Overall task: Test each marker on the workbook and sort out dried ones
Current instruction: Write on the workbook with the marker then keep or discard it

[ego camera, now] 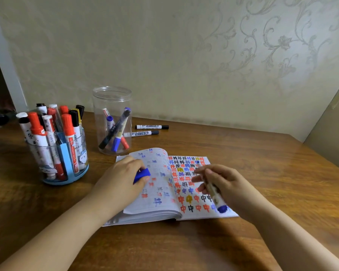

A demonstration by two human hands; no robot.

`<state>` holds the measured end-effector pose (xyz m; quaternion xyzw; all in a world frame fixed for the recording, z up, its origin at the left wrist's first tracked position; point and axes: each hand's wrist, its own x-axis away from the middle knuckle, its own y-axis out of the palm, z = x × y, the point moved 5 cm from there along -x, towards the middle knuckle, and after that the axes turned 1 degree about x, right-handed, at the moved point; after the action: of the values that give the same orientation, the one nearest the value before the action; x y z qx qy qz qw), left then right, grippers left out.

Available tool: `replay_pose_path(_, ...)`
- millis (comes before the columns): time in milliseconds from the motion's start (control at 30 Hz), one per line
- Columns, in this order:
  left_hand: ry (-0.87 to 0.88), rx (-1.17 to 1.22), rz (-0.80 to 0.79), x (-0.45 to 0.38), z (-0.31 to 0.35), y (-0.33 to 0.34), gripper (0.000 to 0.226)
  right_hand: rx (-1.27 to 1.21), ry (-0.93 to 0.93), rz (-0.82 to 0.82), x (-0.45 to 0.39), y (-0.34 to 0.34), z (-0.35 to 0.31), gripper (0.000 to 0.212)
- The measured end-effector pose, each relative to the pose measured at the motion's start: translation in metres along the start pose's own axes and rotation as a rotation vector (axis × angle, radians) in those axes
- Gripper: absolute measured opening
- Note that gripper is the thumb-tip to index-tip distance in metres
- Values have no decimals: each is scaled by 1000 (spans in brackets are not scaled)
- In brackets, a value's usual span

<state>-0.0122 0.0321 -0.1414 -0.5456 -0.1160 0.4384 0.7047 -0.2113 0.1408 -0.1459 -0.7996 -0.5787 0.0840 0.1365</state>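
Left hand (pixel 125 178) grips blue cap (pixel 142 175); right hand (pixel 223 184) grips marker (pixel 213 190) over workbook (pixel 164 192); jar (pixel 113 120) behind.

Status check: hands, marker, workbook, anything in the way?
Left hand grips blue cap, resting on workbook. Right hand holds uncapped blue marker over right page. Nothing blocking.

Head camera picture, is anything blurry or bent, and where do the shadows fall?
Head view: the right hand and its blue marker are motion-blurred; the table edge bows from wide-angle distortion; soft shadows lie under both forearms; the clear jar shows mild glare.
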Motion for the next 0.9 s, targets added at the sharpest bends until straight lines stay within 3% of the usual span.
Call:
replay_pose_path(67, 22, 24, 17, 1, 9, 0, 21, -467, 109, 26, 6, -8, 10, 34)
replay_pose_path(133, 56, 39, 20, 2, 21, 1, 21, -616, 130, 4, 13, -12, 15, 31)
replay_pose_path(200, 89, 56, 14, 1, 33, 5, 21, -532, 108, 6, 20, -16, 20, 14)
replay_pose_path(333, 65, 54, 69, -2, 35, 10, 18, -151, 110, 177, 31, -32, 25, 38)
replay_pose_path(500, -137, -177, 102, 1, -9, 6, 20, -121, 72, 361, 33, -50, 28, 27)
replay_pose_path(733, -219, -263, 41, 6, -27, 5, 24, 58, 95, 302, 20, -31, 30, 20)
replay_pose_path(900, -55, -207, 152, -1, 5, -12, 32, 99, 70, 297, 15, -30, 27, 22)
